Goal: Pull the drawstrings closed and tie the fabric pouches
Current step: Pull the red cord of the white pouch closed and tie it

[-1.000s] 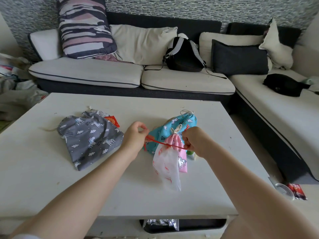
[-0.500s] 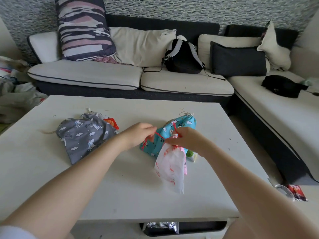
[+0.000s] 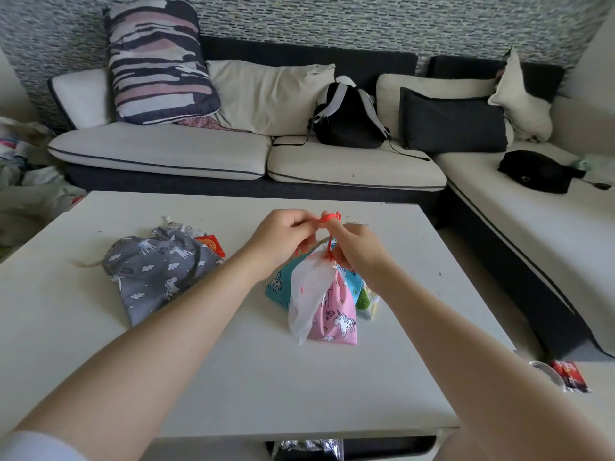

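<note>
A pink unicorn-print pouch (image 3: 336,316) hangs by its gathered neck above the white table (image 3: 233,377), with a white flap of fabric (image 3: 307,291) draped over its front. A red drawstring (image 3: 329,219) loops up from the neck. My left hand (image 3: 283,241) pinches the red string near the loop. My right hand (image 3: 357,252) grips the string at the pouch's neck. Behind the pink pouch lies a blue unicorn pouch (image 3: 278,287), mostly hidden. A grey unicorn pouch (image 3: 156,271) lies flat to the left, with a tan cord trailing from it.
A red packet (image 3: 211,246) peeks out behind the grey pouch. A green-and-white item (image 3: 366,301) lies to the right of the pink pouch. A sofa (image 3: 199,154) with cushions and a black backpack (image 3: 347,118) stands behind the table. A tape roll (image 3: 545,372) lies on the floor, right.
Both hands have come together and risen, lifting the pink pouch off the table. The red string, earlier stretched sideways between them, now forms a loop above the neck.
</note>
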Demonstrator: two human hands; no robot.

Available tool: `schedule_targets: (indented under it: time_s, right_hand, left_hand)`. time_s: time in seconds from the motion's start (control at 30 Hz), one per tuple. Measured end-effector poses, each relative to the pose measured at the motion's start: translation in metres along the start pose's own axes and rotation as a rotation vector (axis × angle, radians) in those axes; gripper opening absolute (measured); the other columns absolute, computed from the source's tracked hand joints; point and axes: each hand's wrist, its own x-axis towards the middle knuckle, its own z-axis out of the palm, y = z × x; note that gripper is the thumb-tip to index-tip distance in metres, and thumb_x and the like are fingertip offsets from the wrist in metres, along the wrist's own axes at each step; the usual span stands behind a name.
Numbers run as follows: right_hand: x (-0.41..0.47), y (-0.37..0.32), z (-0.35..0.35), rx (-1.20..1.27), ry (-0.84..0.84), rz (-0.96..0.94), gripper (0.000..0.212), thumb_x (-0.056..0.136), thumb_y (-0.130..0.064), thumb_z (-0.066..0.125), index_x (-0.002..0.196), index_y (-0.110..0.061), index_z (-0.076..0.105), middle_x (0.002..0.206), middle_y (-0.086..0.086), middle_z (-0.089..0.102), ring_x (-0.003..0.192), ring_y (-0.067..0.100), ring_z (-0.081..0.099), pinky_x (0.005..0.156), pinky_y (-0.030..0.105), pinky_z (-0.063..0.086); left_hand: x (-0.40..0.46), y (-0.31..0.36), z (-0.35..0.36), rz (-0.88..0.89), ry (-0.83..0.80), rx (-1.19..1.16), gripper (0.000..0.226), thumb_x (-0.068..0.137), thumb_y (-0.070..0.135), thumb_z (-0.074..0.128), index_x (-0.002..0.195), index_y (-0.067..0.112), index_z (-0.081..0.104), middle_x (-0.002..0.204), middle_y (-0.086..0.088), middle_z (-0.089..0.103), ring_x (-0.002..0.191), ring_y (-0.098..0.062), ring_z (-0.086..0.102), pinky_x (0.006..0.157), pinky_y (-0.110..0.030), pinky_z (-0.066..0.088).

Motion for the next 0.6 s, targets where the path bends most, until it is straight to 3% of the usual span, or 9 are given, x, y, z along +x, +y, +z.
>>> schedule_targets:
  time_s: [0.07, 0.13, 0.23, 0.37, 0.43, 0.5, 0.6]
  right_hand:
    - [-0.002, -0.005, -0.003, 0.059, -0.024, 0.010, 0.059, 0.077, -0.067, 0.046, 0.052, -0.014, 0.046, 0.040, -0.004, 0.044, 0.038, 0.010, 0.038, 0.051, 0.026, 0.033]
    - [-0.003, -0.009, -0.008, 0.075, -0.067, 0.010, 0.062, 0.076, -0.067, 0.050, 0.062, -0.007, 0.055, 0.044, 0.000, 0.045, 0.037, 0.010, 0.038, 0.048, 0.024, 0.032]
    - [-0.004, -0.016, -0.012, 0.125, -0.139, 0.024, 0.061, 0.073, -0.067, 0.055, 0.072, -0.006, 0.059, 0.048, 0.001, 0.041, 0.037, 0.010, 0.032, 0.041, 0.019, 0.027]
    - [0.000, -0.017, -0.021, 0.189, -0.135, 0.102, 0.032, 0.083, -0.038, 0.060, 0.068, -0.012, 0.048, 0.053, -0.002, 0.042, 0.038, 0.007, 0.029, 0.039, 0.018, 0.023]
    - [0.002, -0.017, -0.028, 0.396, -0.105, 0.135, 0.019, 0.089, -0.017, 0.052, 0.071, -0.011, 0.051, 0.058, 0.002, 0.043, 0.041, 0.010, 0.030, 0.040, 0.019, 0.024]
    - [0.002, -0.021, -0.032, 0.641, -0.095, 0.153, 0.017, 0.091, -0.008, 0.043, 0.082, -0.007, 0.057, 0.057, 0.004, 0.042, 0.043, 0.012, 0.033, 0.042, 0.019, 0.028]
    - [-0.002, -0.030, -0.028, 0.731, -0.142, 0.115, 0.025, 0.094, -0.005, 0.036, 0.088, -0.006, 0.060, 0.058, 0.004, 0.046, 0.046, 0.014, 0.043, 0.046, 0.020, 0.037]
  left_hand:
    - [0.003, 0.000, 0.003, 0.008, -0.008, -0.009, 0.029, 0.091, 0.015, 0.054, 0.064, 0.020, 0.063, 0.051, 0.007, 0.052, 0.045, -0.003, 0.044, 0.048, -0.012, 0.037]
    - [0.002, 0.000, 0.006, -0.004, -0.118, -0.018, 0.037, 0.092, 0.015, 0.052, 0.057, 0.022, 0.060, 0.049, 0.008, 0.051, 0.046, -0.004, 0.045, 0.048, -0.014, 0.036]
    - [0.001, 0.002, 0.009, -0.045, -0.227, -0.075, 0.040, 0.094, 0.027, 0.049, 0.055, 0.025, 0.059, 0.051, 0.004, 0.045, 0.050, -0.009, 0.044, 0.047, -0.015, 0.035]
    - [0.007, -0.001, 0.009, -0.170, -0.177, -0.106, 0.037, 0.098, 0.023, 0.039, 0.062, 0.015, 0.044, 0.044, 0.010, 0.033, 0.044, -0.010, 0.037, 0.045, -0.018, 0.032]
    - [0.008, -0.008, 0.006, -0.173, -0.116, 0.130, 0.039, 0.096, 0.018, 0.037, 0.058, 0.015, 0.040, 0.044, 0.008, 0.039, 0.046, -0.012, 0.038, 0.050, -0.026, 0.031]
    - [0.003, -0.016, 0.006, -0.130, -0.171, 0.555, 0.041, 0.097, 0.025, 0.031, 0.057, 0.019, 0.038, 0.056, 0.003, 0.043, 0.054, -0.013, 0.039, 0.053, -0.029, 0.028]
    - [-0.003, -0.025, 0.011, -0.136, -0.253, 0.775, 0.038, 0.097, 0.027, 0.029, 0.060, 0.019, 0.034, 0.064, 0.000, 0.040, 0.063, -0.020, 0.039, 0.050, -0.028, 0.025]
